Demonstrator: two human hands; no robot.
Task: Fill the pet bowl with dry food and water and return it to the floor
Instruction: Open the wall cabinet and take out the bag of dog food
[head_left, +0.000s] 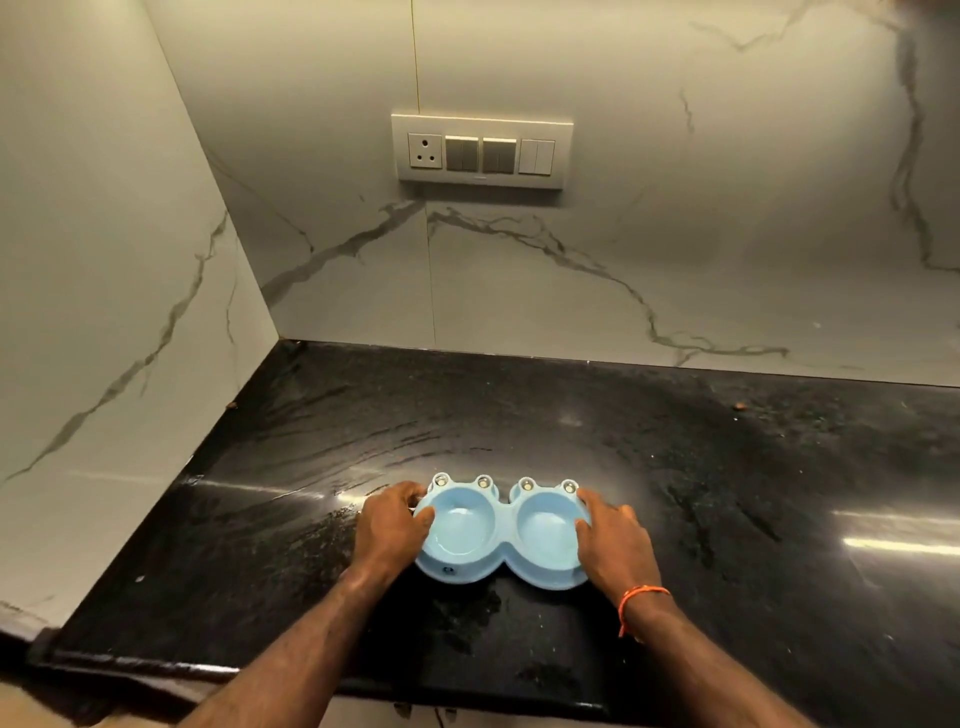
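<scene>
Pet bowl (501, 530): a light blue double bowl, two round wells joined side by side, is seen standing flat on the counter near its front edge; four small rounded knobs with shiny caps are set along its far rim, two above each well.
Wells: both are seen pale and smooth inside — whether any water lies in them cannot be told; no dry food is seen in either.
Left hand (393, 525): it is clasped on the left end of the bowl, the fingers curled over the outer edge and the thumb laid on the rim of the left well.
Right hand (613, 540): it is clasped on the right end of the bowl, the fingers wrapped round the outer side and the thumb laid on the rim of the right well.
Thread (636, 605): an orange thread is tied round the right wrist.
Counter (727, 467): a black polished stone top, marked with streaks, specks and bright reflections of light.
Crumb (738, 407): one small brown bit is seen lying on the counter, well apart from the bowl, toward the back right.
Walls (623, 291): white marble-look panels with grey veins are met in a corner at the back left.
Switch plate (482, 151): it is mounted on the back wall above the bowl — one socket at the left and rocker switches beside it.
</scene>
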